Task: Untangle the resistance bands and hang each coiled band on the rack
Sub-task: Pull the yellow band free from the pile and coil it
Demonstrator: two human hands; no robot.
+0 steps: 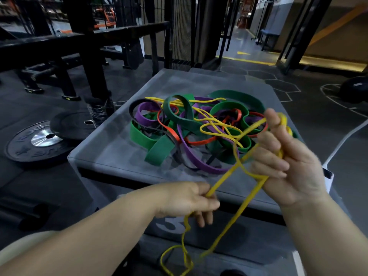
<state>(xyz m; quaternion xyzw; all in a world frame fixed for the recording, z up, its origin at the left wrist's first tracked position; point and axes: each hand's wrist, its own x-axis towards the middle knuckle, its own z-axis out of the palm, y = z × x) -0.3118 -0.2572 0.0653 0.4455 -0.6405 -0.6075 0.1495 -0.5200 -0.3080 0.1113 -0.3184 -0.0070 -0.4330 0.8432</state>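
A tangled heap of resistance bands [191,132] in green, purple, red, black and yellow lies on top of a grey padded box [111,148]. A thin yellow band [249,198] runs out of the heap toward me. My right hand [286,162] is raised near the heap's right side, with several turns of the yellow band wrapped round its fingers. Lower and closer, my left hand [189,200] pinches a strand of the same band. Loose loops of it hang down below both hands at the box's front.
Black weight plates [37,140] lie on the floor to the left. A dark metal rack frame [87,42] stands behind them. A wire mesh panel [181,30] rises behind the box. A dark ball [356,88] sits on the floor at far right.
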